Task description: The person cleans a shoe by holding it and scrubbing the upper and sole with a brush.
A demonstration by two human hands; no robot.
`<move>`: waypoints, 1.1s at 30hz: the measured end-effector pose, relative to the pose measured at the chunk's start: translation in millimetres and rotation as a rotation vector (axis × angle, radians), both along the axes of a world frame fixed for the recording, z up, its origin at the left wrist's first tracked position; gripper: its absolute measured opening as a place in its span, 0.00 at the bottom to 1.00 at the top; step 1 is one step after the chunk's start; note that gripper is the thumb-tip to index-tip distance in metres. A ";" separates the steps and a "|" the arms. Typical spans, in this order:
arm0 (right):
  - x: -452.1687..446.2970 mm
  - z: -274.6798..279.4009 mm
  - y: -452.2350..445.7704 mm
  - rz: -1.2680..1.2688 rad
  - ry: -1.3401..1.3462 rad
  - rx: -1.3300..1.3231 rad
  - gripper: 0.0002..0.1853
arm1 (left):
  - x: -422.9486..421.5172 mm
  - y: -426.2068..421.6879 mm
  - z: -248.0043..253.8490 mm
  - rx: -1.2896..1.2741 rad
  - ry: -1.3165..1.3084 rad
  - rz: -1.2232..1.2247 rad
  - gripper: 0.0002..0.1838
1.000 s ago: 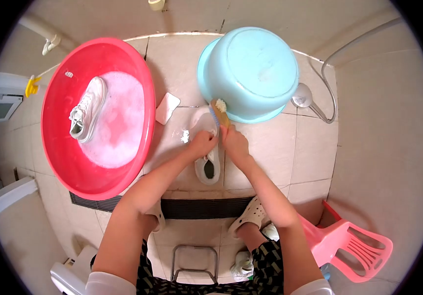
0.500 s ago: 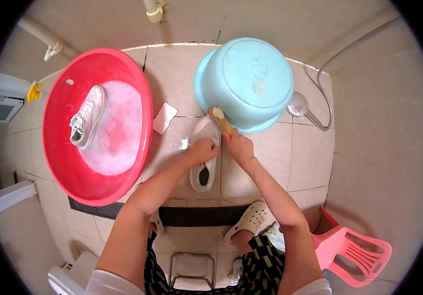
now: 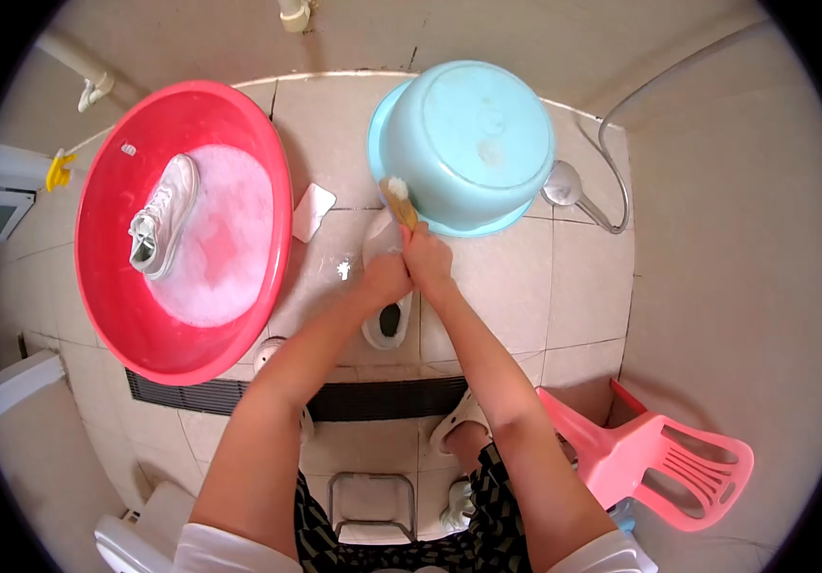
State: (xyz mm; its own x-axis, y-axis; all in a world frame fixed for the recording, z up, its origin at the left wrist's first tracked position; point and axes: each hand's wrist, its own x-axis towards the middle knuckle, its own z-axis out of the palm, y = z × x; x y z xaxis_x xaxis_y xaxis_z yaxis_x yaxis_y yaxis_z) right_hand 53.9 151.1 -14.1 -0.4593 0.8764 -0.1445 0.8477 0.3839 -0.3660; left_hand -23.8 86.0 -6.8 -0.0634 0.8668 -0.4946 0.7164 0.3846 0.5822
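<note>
A white shoe (image 3: 379,232) rests on the tiled floor, its toe pointing away from me and its dark opening nearer. My left hand (image 3: 388,279) is closed on the middle of the shoe, though its fingers are partly hidden. Right beside it, my right hand (image 3: 427,258) grips the wooden handle of a scrubbing brush (image 3: 402,210). The brush is over the shoe's toe, white bristles facing up, close to the upturned light blue basin (image 3: 487,124). Another white shoe (image 3: 166,215) leans inside the red basin (image 3: 281,191) with foamy water.
A white piece (image 3: 313,212) that I cannot identify lies between the basins. At right are a shower head (image 3: 562,183) with its hose and a pink plastic chair (image 3: 611,449). A dark drain grate (image 3: 373,399) crosses the floor before my feet. A metal-framed stool (image 3: 373,477) is below.
My right hand and the brush have moved left, closer to my left hand. The whole view has shifted slightly, so the basins appear higher and more to the left.
</note>
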 end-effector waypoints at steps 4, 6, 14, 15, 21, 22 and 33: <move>7.0 4.8 -11.8 -0.035 0.022 -0.023 0.24 | 14.1 -14.7 16.6 0.089 0.031 0.120 0.17; 8.2 6.2 -18.8 -0.052 0.024 -0.009 0.24 | 17.3 -19.1 20.1 0.120 0.004 0.213 0.16; 26.3 3.0 -31.9 -0.044 -0.007 0.067 0.24 | 31.6 -30.5 -10.5 0.287 0.109 0.190 0.13; 29.4 3.7 -34.8 -0.048 -0.007 0.067 0.24 | 34.0 -31.3 -8.2 0.295 0.150 0.191 0.12; 44.2 11.4 -45.2 -0.054 -0.018 -0.041 0.25 | 45.0 -38.0 -29.6 0.291 0.206 0.148 0.13; 43.8 10.8 -45.9 -0.060 -0.014 -0.066 0.25 | 44.3 -37.3 -29.2 0.292 0.206 0.147 0.13; 57.4 37.7 -26.5 0.023 -0.066 -0.213 0.27 | 32.3 -33.0 -14.7 0.153 0.152 0.115 0.20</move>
State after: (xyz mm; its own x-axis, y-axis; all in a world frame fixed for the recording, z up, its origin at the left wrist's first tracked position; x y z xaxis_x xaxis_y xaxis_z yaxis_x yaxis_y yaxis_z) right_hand 111.4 124.6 23.6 -0.4626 0.8121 -0.3556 0.8643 0.3238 -0.3848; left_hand 8.5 52.9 -21.6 -0.2295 0.9135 -0.3358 0.7565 0.3845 0.5290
